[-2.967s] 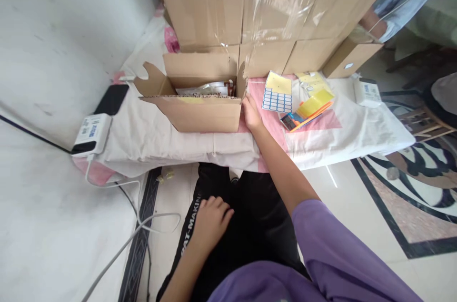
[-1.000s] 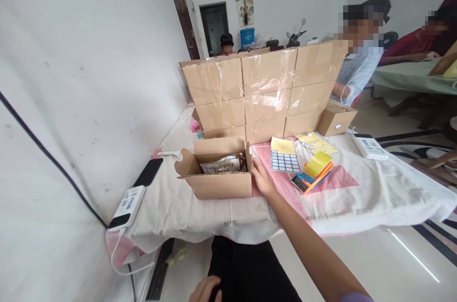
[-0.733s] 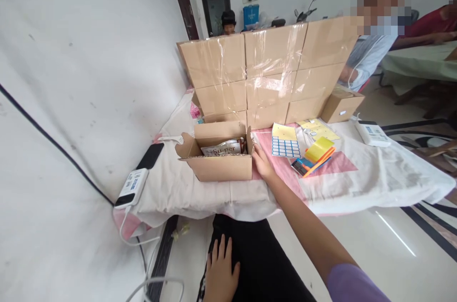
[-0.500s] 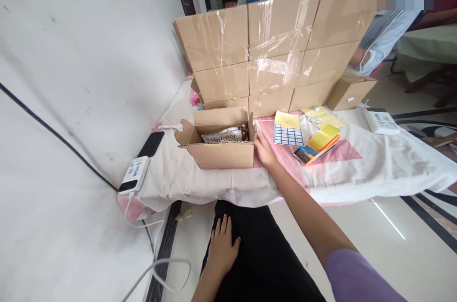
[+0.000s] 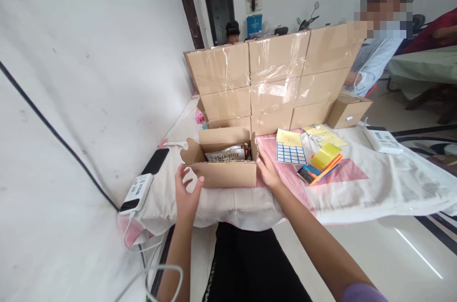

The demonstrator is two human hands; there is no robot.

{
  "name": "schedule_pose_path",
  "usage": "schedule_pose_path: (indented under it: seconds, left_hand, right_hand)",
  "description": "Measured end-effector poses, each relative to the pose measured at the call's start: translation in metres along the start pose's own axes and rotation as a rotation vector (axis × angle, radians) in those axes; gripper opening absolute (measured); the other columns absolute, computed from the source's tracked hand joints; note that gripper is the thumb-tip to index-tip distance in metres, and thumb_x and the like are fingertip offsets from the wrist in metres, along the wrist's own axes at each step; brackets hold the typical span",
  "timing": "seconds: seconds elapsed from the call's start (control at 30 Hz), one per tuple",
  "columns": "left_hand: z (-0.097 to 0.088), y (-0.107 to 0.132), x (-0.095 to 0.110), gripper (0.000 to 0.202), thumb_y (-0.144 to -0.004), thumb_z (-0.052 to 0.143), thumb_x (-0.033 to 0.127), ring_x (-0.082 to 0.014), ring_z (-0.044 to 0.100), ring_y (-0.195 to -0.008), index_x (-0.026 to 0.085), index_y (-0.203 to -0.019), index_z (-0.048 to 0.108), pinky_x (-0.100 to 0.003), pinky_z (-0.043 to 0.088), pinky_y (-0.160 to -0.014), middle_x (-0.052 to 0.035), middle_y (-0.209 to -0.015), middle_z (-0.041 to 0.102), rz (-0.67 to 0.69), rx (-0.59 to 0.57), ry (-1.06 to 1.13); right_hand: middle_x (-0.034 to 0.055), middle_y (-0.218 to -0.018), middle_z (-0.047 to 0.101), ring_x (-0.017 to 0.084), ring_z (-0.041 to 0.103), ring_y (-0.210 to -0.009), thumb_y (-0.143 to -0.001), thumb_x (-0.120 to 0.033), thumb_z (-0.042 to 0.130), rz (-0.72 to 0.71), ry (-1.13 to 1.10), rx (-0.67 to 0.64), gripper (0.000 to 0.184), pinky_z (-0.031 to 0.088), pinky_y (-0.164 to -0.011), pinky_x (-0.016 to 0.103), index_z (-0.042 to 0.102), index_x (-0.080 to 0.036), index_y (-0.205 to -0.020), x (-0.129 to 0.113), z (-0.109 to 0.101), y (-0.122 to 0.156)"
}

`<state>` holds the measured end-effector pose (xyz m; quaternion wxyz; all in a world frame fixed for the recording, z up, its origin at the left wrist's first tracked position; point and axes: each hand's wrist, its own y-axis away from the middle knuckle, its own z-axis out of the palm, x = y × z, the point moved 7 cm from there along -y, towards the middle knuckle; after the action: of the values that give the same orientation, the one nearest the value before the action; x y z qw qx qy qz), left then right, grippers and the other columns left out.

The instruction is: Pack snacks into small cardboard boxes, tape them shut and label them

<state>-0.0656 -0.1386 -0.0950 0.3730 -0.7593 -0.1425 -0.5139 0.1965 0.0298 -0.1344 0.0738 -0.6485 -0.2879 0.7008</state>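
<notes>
An opened cardboard box [image 5: 224,176] stands upright on the cloth-covered table in front of me. Inside it lies a shiny packet [image 5: 228,153] with "Super" printed on it. My left hand [image 5: 187,190] is at the box's left front corner, thumb and fingers spread apart; whether it touches the cardboard is hard to tell. Against the right side of the box rests my right hand [image 5: 267,171], its fingers stretched along the wall and partly hidden behind it.
Behind the box rises a taped cardboard partition [image 5: 274,78]. To the right lie a label sheet [image 5: 291,147], a yellow tape roll [image 5: 326,155], a closed box [image 5: 348,111] and a white power bank [image 5: 382,140]. A black phone [image 5: 155,161] and another power bank [image 5: 136,192] lie left. A person [image 5: 374,59] sits beyond.
My left hand has come up from my lap to the box's left front corner. The right hand stays at the box's right side. The view has tilted up.
</notes>
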Motion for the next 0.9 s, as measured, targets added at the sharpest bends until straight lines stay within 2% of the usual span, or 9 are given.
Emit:
schedule_pose_path:
  seconds: [0.07, 0.17, 0.33, 0.43, 0.53, 0.6, 0.73, 0.83, 0.9]
  left_hand:
    - [0.016, -0.026, 0.000, 0.073, -0.083, 0.071, 0.046, -0.0280, 0.047, -0.138, 0.026, -0.147, 0.043, -0.041, 0.046, -0.107, -0.0123, -0.152, 0.047, 0.020, -0.129, 0.106]
    - [0.030, -0.039, -0.005, 0.058, -0.088, 0.064, 0.052, -0.0283, 0.049, -0.135, 0.021, -0.136, 0.056, -0.042, 0.040, -0.113, -0.0132, -0.143, 0.056, 0.048, -0.221, 0.178]
    - [0.021, -0.033, -0.008, 0.044, -0.095, 0.052, 0.055, -0.0250, 0.058, -0.116, 0.017, -0.108, 0.071, -0.037, 0.043, -0.105, -0.0085, -0.114, 0.066, 0.022, -0.127, 0.159]
    - [0.020, -0.031, -0.008, 0.046, -0.090, 0.062, 0.052, -0.0216, 0.061, -0.103, 0.020, -0.124, 0.065, -0.032, 0.048, -0.092, -0.0053, -0.106, 0.066, -0.020, -0.093, 0.150]
    - [0.023, -0.032, -0.010, 0.063, -0.088, 0.065, 0.049, -0.0199, 0.061, -0.104, 0.027, -0.144, 0.049, -0.029, 0.049, -0.086, -0.0058, -0.114, 0.063, -0.098, -0.040, 0.158]
    - [0.026, -0.033, -0.011, 0.066, -0.089, 0.063, 0.049, -0.0213, 0.059, -0.113, 0.030, -0.149, 0.044, -0.031, 0.049, -0.089, -0.0080, -0.128, 0.058, -0.134, -0.016, 0.117]
    - [0.029, -0.033, -0.011, 0.077, -0.088, 0.063, 0.050, -0.0250, 0.053, -0.126, 0.036, -0.156, 0.031, -0.038, 0.048, -0.102, -0.0082, -0.154, 0.040, -0.185, -0.058, 0.042]
    - [0.023, -0.032, -0.009, 0.082, -0.088, 0.061, 0.055, -0.0278, 0.051, -0.131, 0.034, -0.158, 0.026, -0.043, 0.047, -0.106, -0.0105, -0.161, 0.030, -0.189, -0.093, -0.016]
    - [0.020, -0.032, 0.006, 0.076, -0.090, 0.056, 0.056, -0.0311, 0.049, -0.135, 0.029, -0.157, 0.031, -0.047, 0.043, -0.110, -0.0135, -0.163, 0.027, -0.059, -0.089, -0.139]
  right_hand:
    - [0.0024, -0.162, 0.038, 0.027, 0.037, -0.149, -0.097, -0.060, 0.049, -0.079, 0.067, -0.019, 0.063, 0.023, -0.127, 0.047, 0.043, -0.031, -0.154, -0.010, -0.001, 0.001]
    - [0.0011, -0.163, 0.036, 0.026, 0.030, -0.152, -0.098, -0.059, 0.046, -0.162, 0.154, -0.067, 0.058, 0.018, -0.127, 0.048, 0.048, -0.033, -0.150, -0.024, -0.001, 0.003]
    - [0.0041, -0.160, 0.042, 0.030, 0.035, -0.149, -0.097, -0.069, 0.036, -0.166, 0.130, -0.049, 0.059, 0.026, -0.124, 0.049, 0.064, -0.032, -0.134, -0.038, -0.003, 0.001]
    - [0.0050, -0.161, 0.040, 0.030, 0.035, -0.149, -0.096, -0.074, 0.030, -0.171, 0.071, -0.048, 0.065, 0.026, -0.123, 0.048, 0.067, -0.030, -0.126, -0.039, -0.001, 0.000]
    - [0.0050, -0.161, 0.038, 0.029, 0.032, -0.151, -0.095, -0.073, 0.034, -0.169, 0.023, -0.071, 0.062, 0.023, -0.124, 0.047, 0.064, -0.030, -0.128, -0.039, 0.002, 0.000]
    - [0.0047, -0.162, 0.037, 0.028, 0.030, -0.152, -0.094, -0.068, 0.045, -0.146, -0.039, -0.083, 0.059, 0.023, -0.125, 0.046, 0.054, -0.032, -0.140, -0.040, 0.004, -0.002]
    - [0.0047, -0.158, 0.043, 0.027, 0.036, -0.149, -0.093, -0.058, 0.057, -0.090, -0.187, -0.060, 0.070, 0.026, -0.123, 0.047, 0.033, -0.036, -0.155, -0.050, 0.007, -0.015]
    - [0.0060, -0.135, 0.064, 0.027, 0.047, -0.139, -0.094, -0.057, 0.056, -0.139, -0.168, -0.003, 0.068, 0.029, -0.120, 0.048, 0.036, -0.033, -0.154, -0.068, 0.008, -0.026]
    - [0.0051, -0.112, 0.072, 0.027, 0.057, -0.127, -0.095, -0.057, 0.054, -0.166, -0.059, -0.030, 0.060, 0.032, -0.117, 0.049, 0.046, -0.031, -0.149, -0.077, 0.011, -0.028]
